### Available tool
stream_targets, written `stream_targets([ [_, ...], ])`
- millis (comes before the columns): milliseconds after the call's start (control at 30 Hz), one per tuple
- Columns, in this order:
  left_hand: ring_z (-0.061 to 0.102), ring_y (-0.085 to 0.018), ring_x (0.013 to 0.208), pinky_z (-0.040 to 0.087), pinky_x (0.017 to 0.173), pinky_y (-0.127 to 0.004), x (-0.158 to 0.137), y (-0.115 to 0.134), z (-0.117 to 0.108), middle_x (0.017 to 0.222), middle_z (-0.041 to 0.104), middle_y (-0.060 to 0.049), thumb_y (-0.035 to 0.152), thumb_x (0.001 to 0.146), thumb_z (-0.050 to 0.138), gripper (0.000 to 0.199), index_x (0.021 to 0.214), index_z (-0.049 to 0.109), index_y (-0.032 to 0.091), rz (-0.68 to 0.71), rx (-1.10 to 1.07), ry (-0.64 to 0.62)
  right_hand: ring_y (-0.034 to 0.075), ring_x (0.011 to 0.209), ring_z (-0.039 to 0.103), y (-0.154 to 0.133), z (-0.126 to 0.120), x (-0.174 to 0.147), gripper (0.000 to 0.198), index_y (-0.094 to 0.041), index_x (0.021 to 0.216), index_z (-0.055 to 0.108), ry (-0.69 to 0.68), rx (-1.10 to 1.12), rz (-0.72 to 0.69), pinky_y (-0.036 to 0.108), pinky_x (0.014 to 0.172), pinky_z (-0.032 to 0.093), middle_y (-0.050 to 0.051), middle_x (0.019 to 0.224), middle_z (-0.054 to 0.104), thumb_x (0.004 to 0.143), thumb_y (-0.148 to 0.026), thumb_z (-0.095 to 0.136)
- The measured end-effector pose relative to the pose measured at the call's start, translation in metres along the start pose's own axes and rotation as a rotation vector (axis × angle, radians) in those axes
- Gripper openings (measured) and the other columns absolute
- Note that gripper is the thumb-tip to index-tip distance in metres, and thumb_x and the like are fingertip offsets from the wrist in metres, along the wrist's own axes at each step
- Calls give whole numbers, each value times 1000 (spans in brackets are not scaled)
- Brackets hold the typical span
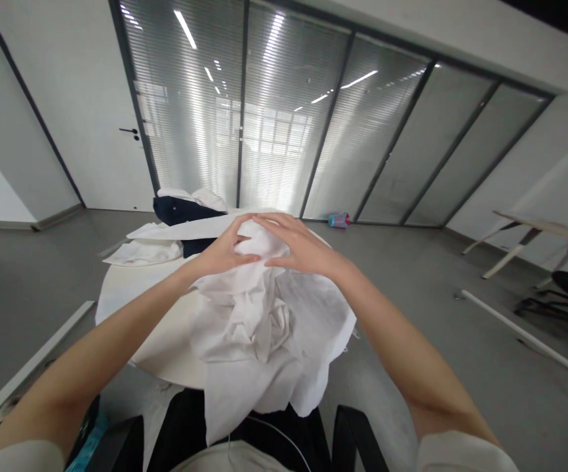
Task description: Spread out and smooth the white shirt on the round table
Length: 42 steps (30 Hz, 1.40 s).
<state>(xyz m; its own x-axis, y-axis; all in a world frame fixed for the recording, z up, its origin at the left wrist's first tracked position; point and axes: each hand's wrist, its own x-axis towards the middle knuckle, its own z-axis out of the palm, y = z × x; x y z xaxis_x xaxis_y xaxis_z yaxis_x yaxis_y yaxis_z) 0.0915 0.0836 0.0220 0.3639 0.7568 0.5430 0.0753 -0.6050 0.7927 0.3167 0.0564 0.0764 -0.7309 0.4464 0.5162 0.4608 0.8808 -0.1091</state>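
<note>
A crumpled white cloth (264, 328) lies heaped on a round white table (131, 295), its lower edge hanging over the near rim toward my lap. My left hand (222, 252) grips the top of the heap with its fingers curled into the fabric. My right hand (296, 246) rests on the same bunched top, fingers spread and pressing the cloth, its fingertips meeting those of the left hand.
Behind the heap lie a dark navy garment (180, 211) and more white cloth (141, 252). A small colourful object (339, 219) sits on the floor by the glass wall. A desk (544, 233) and a black office chair (567, 295) stand at right. Black chair arms (357, 439) flank my lap.
</note>
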Motion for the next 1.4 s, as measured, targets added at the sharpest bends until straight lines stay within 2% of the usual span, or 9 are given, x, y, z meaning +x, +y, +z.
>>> stream_targets([
  [233,67,-25,108,52,95,-43,-28,-25,-16,117,69,-11,42,75,80,95,152,27,26,-106,8,-127,22,92,64,34,20,-9,7,-20,93,72,-136,-96,149,39,94,40,5,95,71,92,-25,67],
  [400,49,-32,136,41,111,-49,-65,-42,-30,152,45,-14,45,72,81,88,148,40,28,-157,275,-161,20,86,64,62,31,-24,11,-19,88,68,134,-80,391,32,82,44,4,91,68,92,-19,57],
  [500,56,-34,127,49,101,-48,-77,-61,-27,146,52,-17,53,78,71,76,144,48,22,-275,258,-88,21,84,63,70,37,-27,13,-20,86,69,288,-125,551,34,81,47,6,93,66,89,-17,57],
  [600,66,-33,108,54,90,-45,-74,-74,-22,119,70,-14,51,79,64,51,117,67,16,-274,211,-60,23,95,62,52,40,-23,15,-20,98,71,323,-155,445,37,89,46,9,106,64,91,-21,58],
  [800,68,-23,83,53,73,-31,-52,-54,-7,90,72,-5,28,71,63,28,97,64,17,-153,65,141,29,116,54,-10,43,-1,48,-27,128,64,-93,-184,10,43,100,35,9,128,62,86,-47,74],
  [900,64,-16,63,46,56,-23,-48,-40,2,75,67,1,25,72,66,45,115,56,18,-188,-69,154,25,106,60,-14,42,8,20,-22,112,72,-85,-257,92,42,98,32,9,111,70,97,-30,60],
  [1133,61,-14,53,43,49,-20,-48,-28,13,66,66,4,25,69,74,62,125,49,17,-259,-201,214,25,101,64,-16,41,4,50,-24,128,62,-112,-106,180,36,88,38,6,112,73,86,-49,72],
  [1200,59,-13,52,41,49,-20,-48,-23,15,69,68,2,29,70,77,66,128,49,17,-266,-224,219,26,101,65,-20,45,2,39,-23,123,66,-119,-175,162,39,92,36,6,107,74,88,-41,71],
  [1400,66,-15,72,51,67,-26,-53,-35,30,82,70,-1,39,72,81,65,127,52,19,-277,-267,103,21,89,68,-6,39,6,24,-24,97,76,178,-237,305,39,98,35,3,89,77,91,-15,55],
])
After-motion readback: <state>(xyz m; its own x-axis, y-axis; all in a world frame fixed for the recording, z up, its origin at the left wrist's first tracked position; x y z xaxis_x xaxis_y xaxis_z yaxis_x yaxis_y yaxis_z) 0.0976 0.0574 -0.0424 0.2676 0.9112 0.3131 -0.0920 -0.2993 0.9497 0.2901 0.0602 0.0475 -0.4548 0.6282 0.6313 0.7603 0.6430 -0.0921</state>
